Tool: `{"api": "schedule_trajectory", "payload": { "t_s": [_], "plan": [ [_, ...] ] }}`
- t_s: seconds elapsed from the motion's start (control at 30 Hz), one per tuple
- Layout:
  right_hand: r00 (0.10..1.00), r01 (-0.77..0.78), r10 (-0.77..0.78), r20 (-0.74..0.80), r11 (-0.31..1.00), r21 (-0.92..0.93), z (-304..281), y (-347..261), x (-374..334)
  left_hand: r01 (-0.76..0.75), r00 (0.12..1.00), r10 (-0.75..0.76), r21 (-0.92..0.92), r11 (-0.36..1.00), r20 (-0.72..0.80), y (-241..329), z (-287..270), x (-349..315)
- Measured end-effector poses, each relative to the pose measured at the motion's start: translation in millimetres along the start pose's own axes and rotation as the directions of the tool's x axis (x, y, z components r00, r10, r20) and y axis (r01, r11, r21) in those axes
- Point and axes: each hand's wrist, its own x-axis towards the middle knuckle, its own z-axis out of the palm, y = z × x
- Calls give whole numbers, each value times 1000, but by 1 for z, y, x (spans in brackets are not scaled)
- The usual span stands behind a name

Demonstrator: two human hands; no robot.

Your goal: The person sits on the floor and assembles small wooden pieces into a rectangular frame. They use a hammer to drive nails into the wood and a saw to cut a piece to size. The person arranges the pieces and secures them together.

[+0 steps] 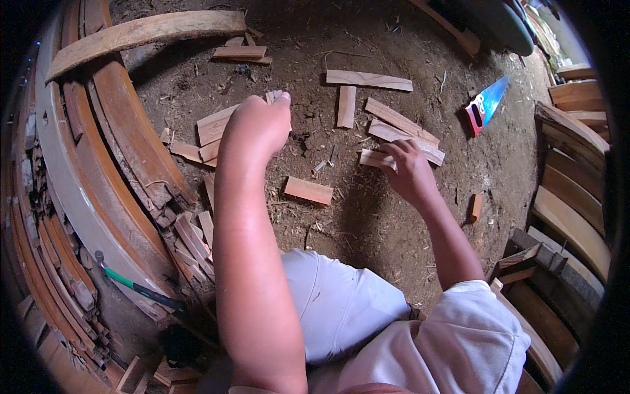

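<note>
My left hand (pixel 257 128) is closed in a fist over the ground, thumb uppermost. A bit of pale wood shows past its thumb; whether the fingers hold it is hidden. Behind that hand lie pale wood boards (pixel 213 126), partly covered by it. My right hand (pixel 415 174) has its fingers closed on the end of a short wood piece (pixel 375 157) low over the ground. Just beyond it are two longer wood strips (pixel 401 121), close together. Between my hands, nearer me, a short reddish wood block (pixel 308 190) rests on the dirt.
Farther out lie a long strip (pixel 369 80) and an upright-lying short piece (pixel 346 107). A handsaw (pixel 484 105) with a red and white handle lies right. Curved timbers (pixel 141 125) line the left, with a green-handled hammer (pixel 138 285). More curved boards (pixel 571 213) stack right.
</note>
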Motion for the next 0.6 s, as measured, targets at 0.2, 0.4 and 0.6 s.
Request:
{"api": "schedule_trajectory", "payload": {
  "t_s": [0.2, 0.4, 0.6],
  "plan": [
    [998, -57, 57, 0, 998, -35, 6, -1, -7, 40, 993, -44, -43, 998, -105, 9, -14, -14],
    [989, -8, 16, -147, 999, 53, -5, 3, 15, 39, 982, -61, -126, 991, -177, 5, -23, -15],
    [997, 32, -15, -69, 967, 254, 5, -19, 46, -52, 896, -39, -192, 980, -442, 5, -41, -35]
  ]
}}
